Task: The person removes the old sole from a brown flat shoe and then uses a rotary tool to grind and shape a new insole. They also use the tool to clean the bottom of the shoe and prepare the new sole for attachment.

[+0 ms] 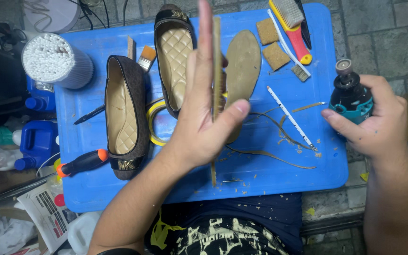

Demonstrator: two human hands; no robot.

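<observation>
Risk first: thin sole piece [216, 80] held edge-on in left hand [199, 127], pinched only between flat palm-side fingers [204, 42] and thumb tip, so likely to twist or slip out if pressed sideways. Rotary tool [350, 97] wrapped in right hand [378, 123], sanding drum at top, bare and pointing away from body; fingertips of left hand close alongside sole edge, so skin could get nicked if drum met that edge while running. Cannot tell whether tool is spinning. Loose trimmed strips [279, 141] and crumbs beneath both hands, apt to catch or scatter.

Sole piece upright, running from below heel of palm to just short of fingertips, pressed against inner face of straight, extended left fingers, thumb clamping from right. Right fingers closed round tool body, thumb across front, well apart to right of sole.

Behind left fingers on blue tabletop [327, 170]: two brown flats [126, 118], insole [242, 66], roll of yellow tape [154, 123]. Left of wrist, screwdriver [82, 163].
</observation>
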